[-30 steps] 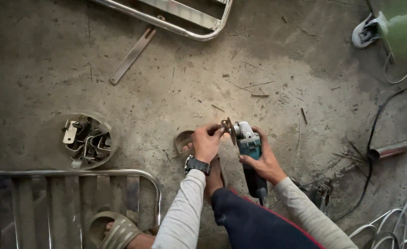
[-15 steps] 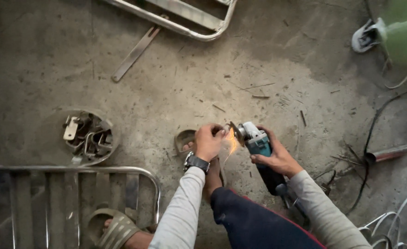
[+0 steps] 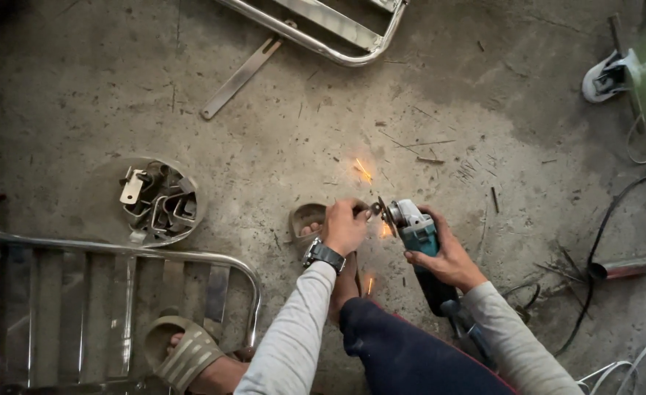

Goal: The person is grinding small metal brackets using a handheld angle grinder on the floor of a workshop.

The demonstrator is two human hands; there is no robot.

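Your right hand point(image 3: 447, 256) is wrapped tight around the body of the grinder point(image 3: 419, 241), thumb and fingers clasping the teal housing so the disc point(image 3: 386, 214) stands on edge and points toward your other hand. That grip low on the body looks chosen to keep the wheel steady against the work.

Your left hand point(image 3: 346, 225) is clenched around a small metal piece point(image 3: 372, 209), pinched at the fingertips just left of the disc. The piece itself is mostly hidden by your fingers, so its shape cannot be told. It is held off the floor point(image 3: 279, 146) and right at the wheel's edge; sparks point(image 3: 362, 170) fly up and away beyond your left hand, and a few fall below between your hands.

Just behind your left hand sits your foot in a sandal point(image 3: 307, 219), braced close so the wrist, with its watch point(image 3: 323, 254), has support. Your other sandal point(image 3: 180, 355) is well down and left of that hand, beside a steel frame point(image 3: 118, 252).

Further left of your left hand a round dish point(image 3: 110, 183) holds a heap of brackets point(image 3: 160, 205), within reach. A flat bar point(image 3: 239, 77) and a second frame point(image 3: 323, 40) lie well beyond both hands. The cord point(image 3: 601, 227) trails off to the right of your right hand, clear of the wheel.
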